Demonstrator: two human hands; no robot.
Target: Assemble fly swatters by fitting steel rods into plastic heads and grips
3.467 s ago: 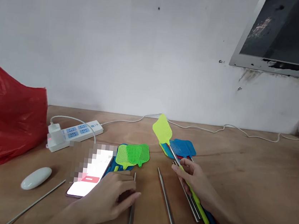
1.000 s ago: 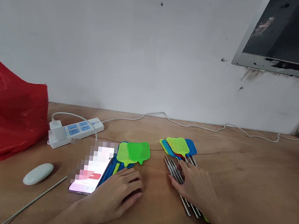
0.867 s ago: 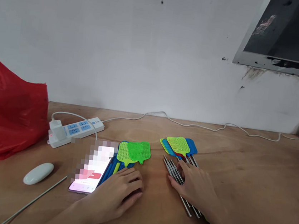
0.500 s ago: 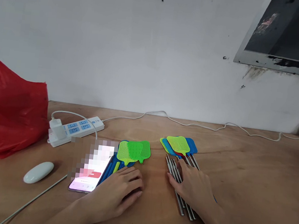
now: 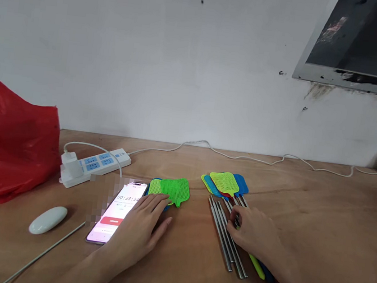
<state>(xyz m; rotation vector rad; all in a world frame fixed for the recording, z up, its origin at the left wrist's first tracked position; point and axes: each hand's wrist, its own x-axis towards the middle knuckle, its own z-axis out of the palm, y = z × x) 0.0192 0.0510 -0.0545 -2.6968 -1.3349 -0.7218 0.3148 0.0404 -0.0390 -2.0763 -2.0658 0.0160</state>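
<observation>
My left hand (image 5: 143, 220) lies stretched out over a pile of loose fly swatter parts, its fingers extended and thumb apart. Under its fingertips are a bright green swatter head (image 5: 176, 190) and a yellow-green swatter head (image 5: 155, 186); the handles beneath are hidden. My right hand (image 5: 255, 231) is curled, thumb and fingers drawn together over metal rods; what they pinch, if anything, is hidden. Left of it lie several loose metal rods (image 5: 221, 231). Fly swatters with yellow-green (image 5: 224, 183) and blue heads (image 5: 242, 184) reach under this hand, and a yellow-green handle (image 5: 257, 266) shows below it.
A lit phone (image 5: 115, 217) with a running timer lies beside my left forearm. Further left are a white mouse (image 5: 48, 220), a white power strip (image 5: 97, 165) with a charger, and a red plastic bag (image 5: 10, 148). A thin white cable (image 5: 234, 157) runs along the wall.
My left hand has moved up and left onto the swatter heads, its fingers straightening. My right hand has shifted right, off the loose rods, and curled its fingers, uncovering a yellow-green handle.
</observation>
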